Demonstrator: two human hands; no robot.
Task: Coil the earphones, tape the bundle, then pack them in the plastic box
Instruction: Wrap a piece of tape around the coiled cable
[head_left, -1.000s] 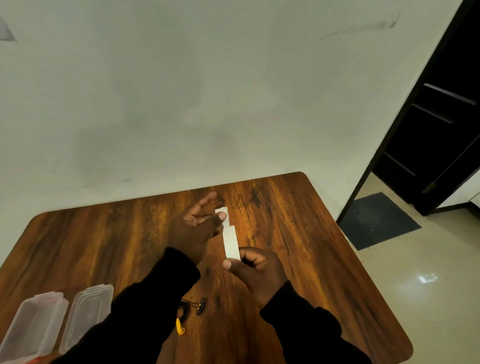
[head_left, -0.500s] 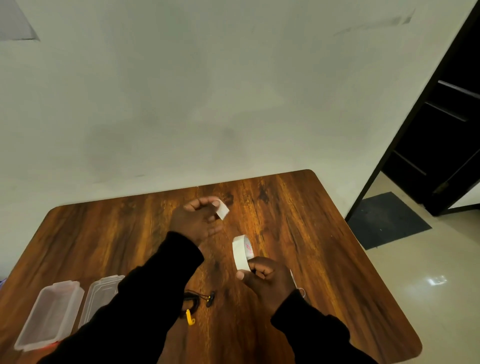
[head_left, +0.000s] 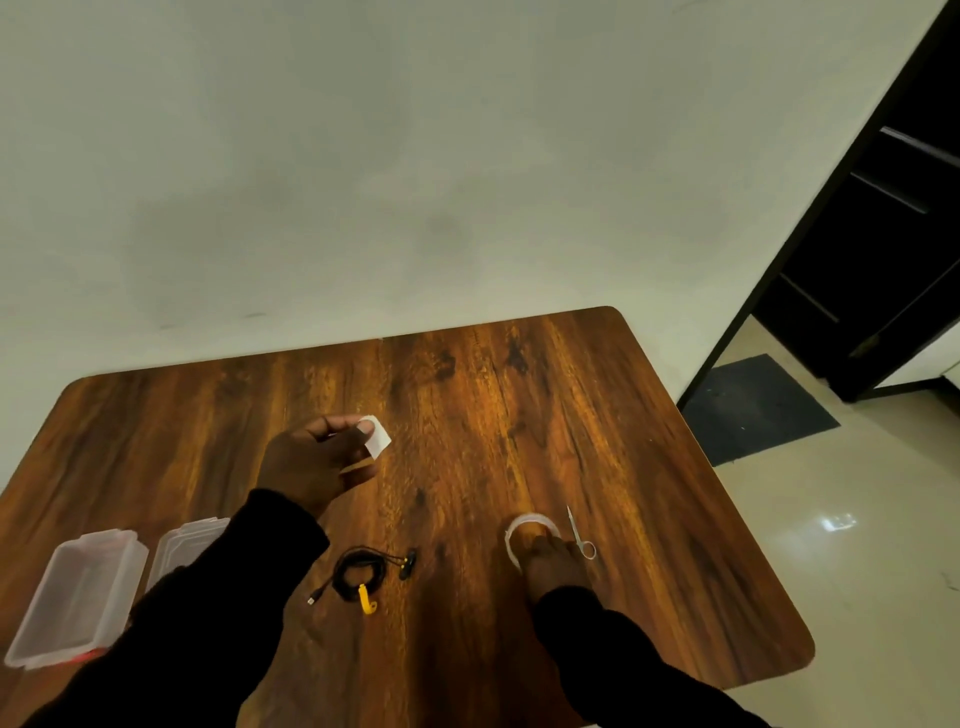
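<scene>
Left hand (head_left: 311, 462), raised above the table (head_left: 571, 415), pinches a short cut strip of white tape (head_left: 378, 436) between thumb and fingertips; the strip hangs clear of the palm, presumably so that its sticky face meets nothing before it reaches the bundle. Right hand (head_left: 550, 564) rests low on the tape roll (head_left: 527, 530), fingers laid over its near rim as if parking it; whether they grip or merely press cannot be told. Just to the far right of that hand lie small scissors (head_left: 579, 535), within easy reach and close beside the roll. The coiled earphones (head_left: 361, 574), black with a yellow piece at the near edge, lie on the table between the two forearms, below the left hand and to the left of the right hand, the plug end trailing out leftward and untaped as far as can be seen. The clear plastic box (head_left: 72, 597) and its lid (head_left: 182, 545) sit open and apart, outside the left sleeve, ready for packing. No brand, label or writing is legible on any item
</scene>
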